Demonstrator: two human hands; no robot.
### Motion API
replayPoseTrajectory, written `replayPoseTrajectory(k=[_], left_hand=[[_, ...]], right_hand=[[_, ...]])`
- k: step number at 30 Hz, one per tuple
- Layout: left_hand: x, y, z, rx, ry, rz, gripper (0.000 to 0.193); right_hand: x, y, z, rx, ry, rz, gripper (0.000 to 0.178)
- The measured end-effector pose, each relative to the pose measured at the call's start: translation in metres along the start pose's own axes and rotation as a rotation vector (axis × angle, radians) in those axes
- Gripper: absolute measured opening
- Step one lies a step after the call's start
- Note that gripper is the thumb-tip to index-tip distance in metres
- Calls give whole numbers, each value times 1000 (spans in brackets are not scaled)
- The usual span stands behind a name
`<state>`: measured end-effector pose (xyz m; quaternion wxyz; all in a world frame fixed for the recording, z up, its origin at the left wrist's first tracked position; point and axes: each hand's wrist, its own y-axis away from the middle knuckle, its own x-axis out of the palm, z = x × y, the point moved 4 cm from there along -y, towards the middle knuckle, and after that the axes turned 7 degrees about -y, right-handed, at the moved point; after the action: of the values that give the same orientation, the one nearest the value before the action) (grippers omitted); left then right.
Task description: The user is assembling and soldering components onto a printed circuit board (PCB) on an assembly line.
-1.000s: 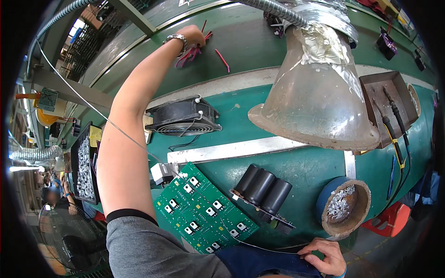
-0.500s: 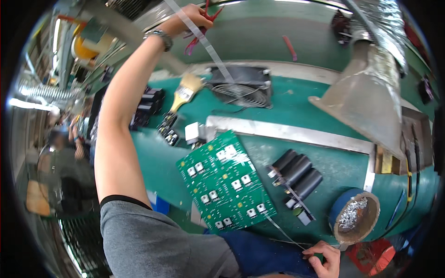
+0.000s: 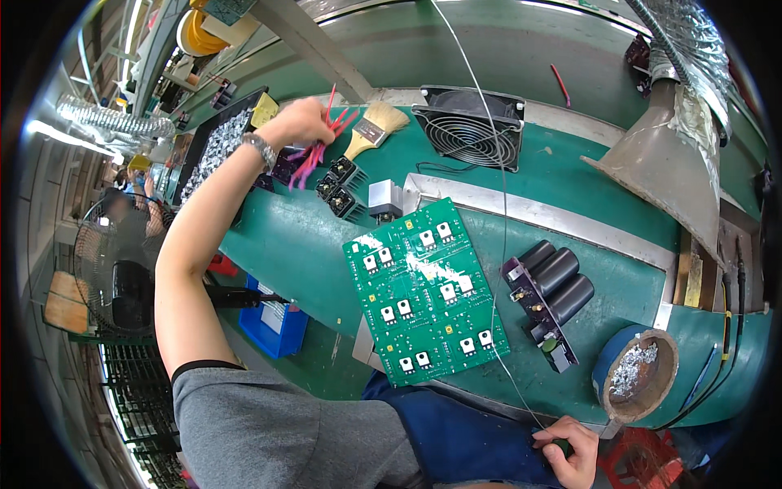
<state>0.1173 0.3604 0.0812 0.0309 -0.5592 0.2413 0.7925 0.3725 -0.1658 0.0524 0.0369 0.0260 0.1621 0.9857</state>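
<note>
My left hand (image 3: 298, 122) is closed around a bundle of red and purple wire pieces (image 3: 311, 159), just left of a wooden-handled brush (image 3: 372, 130). Low at the right, my right hand (image 3: 577, 450) is closed on a thin silvery wire (image 3: 518, 391) and a small green thing (image 3: 562, 445) mostly hidden by the fingers. That wire passes over the right edge of a green circuit board (image 3: 423, 326) and on up to the top of the view. Several black, white-centred components stand in pairs on the board.
Right of the board lies a module with black cylinders (image 3: 562, 285). Beyond are a black fan (image 3: 472, 134) and heatsink parts (image 3: 340, 189). A round pot (image 3: 607, 371) holds silvery scraps, and a fume hood (image 3: 660, 163) hangs at right. Left, a blue bin (image 3: 281, 334) and another person (image 3: 130, 220).
My left hand has come back from the far ledge to beside the brush, still holding the wire pieces. My right hand stays low at the right. The whole view has shifted.
</note>
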Motion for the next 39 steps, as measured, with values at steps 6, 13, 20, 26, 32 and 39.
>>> replayPoseTrajectory(k=[6,13,20,26,32,39], left_hand=[[-38,35,-26,153,-105,-199,62],[-117,-24,-225,881,-124,-605,28],[-80,-115,-364,1427,-132,-496,31],[-72,-141,-353,1361,-367,-579,16],[-93,-66,-183,893,24,-375,18],[-27,123,3,361,198,-449,15]], right_hand=[[-4,-9,-5,41,-55,-27,15],[0,7,14,5,-4,-106,15],[-2,17,21,-5,-26,-116,16],[-7,19,20,-63,-64,-176,17],[-8,9,20,-67,-60,-62,16],[6,14,-10,-219,-38,147,13]])
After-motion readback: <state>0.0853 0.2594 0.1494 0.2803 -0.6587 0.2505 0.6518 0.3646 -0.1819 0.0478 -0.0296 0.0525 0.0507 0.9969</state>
